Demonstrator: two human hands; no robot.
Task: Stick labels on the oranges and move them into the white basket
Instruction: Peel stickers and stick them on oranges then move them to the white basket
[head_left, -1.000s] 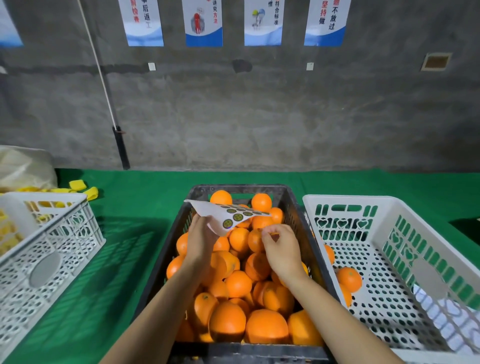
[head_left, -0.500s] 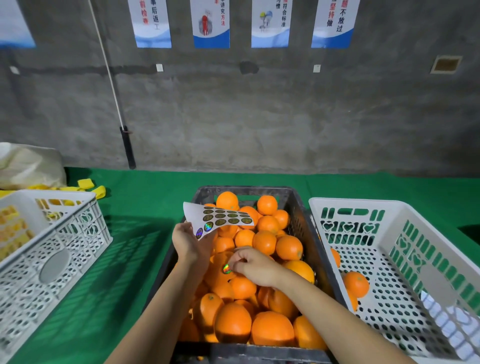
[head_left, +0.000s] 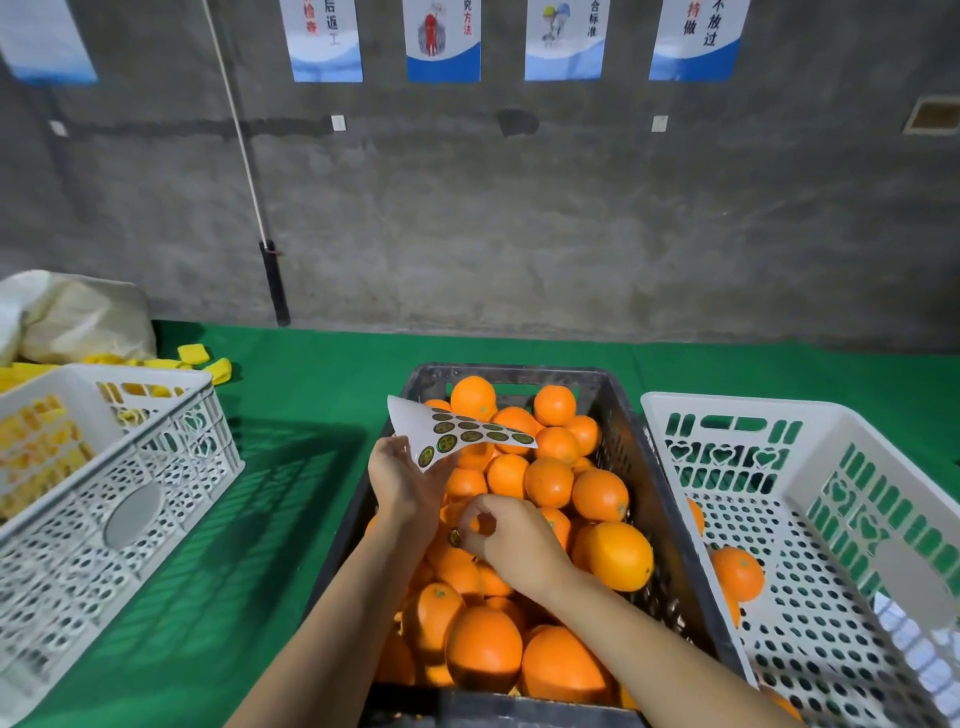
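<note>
A dark crate (head_left: 660, 499) in front of me is heaped with oranges (head_left: 548, 480). My left hand (head_left: 402, 480) grips a white sticker sheet (head_left: 452, 434) with rows of round labels, held over the crate's left side. My right hand (head_left: 506, 540) pinches one round label (head_left: 455, 538) between thumb and fingertips, low against an orange in the pile. The white basket (head_left: 810, 431) stands right of the crate and holds a few oranges (head_left: 737, 571).
A second white basket (head_left: 130, 467) with yellow items stands at the left on the green cloth (head_left: 270, 519). Yellow pieces (head_left: 208, 361) and a pale bag (head_left: 78, 317) lie behind it. A grey wall closes the back.
My right hand came down from the sticker sheet with one label to the oranges in the crate. My left hand keeps the sheet at about the same place.
</note>
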